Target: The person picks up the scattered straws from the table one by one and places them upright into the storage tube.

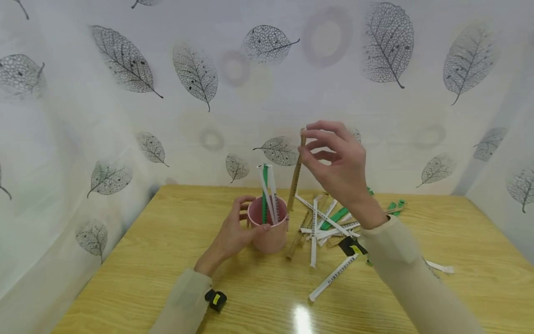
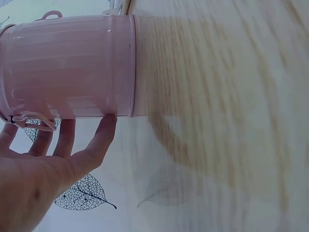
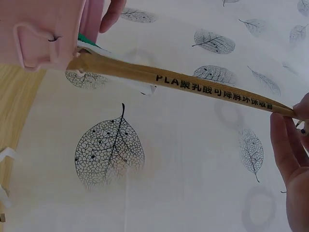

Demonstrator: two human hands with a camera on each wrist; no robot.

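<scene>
A small pink metal pail with wire side handles stands on the table. Its side is held by my left hand, thumb at the near rim and fingers around the left. Inside the pail lean a green-wrapped straw and white-wrapped straws. My right hand is raised and pinches the top end of a brown paper-wrapped straw. This straw hangs steeply, printed "PLA" along its wrapper. In the right wrist view, its lower end overlaps the rim of the pail.
A loose heap of wrapped straws, white, brown and green, lies right of the pail. One white straw lies nearer the front, another farther right. A leaf-print curtain hangs behind the wood-grain table.
</scene>
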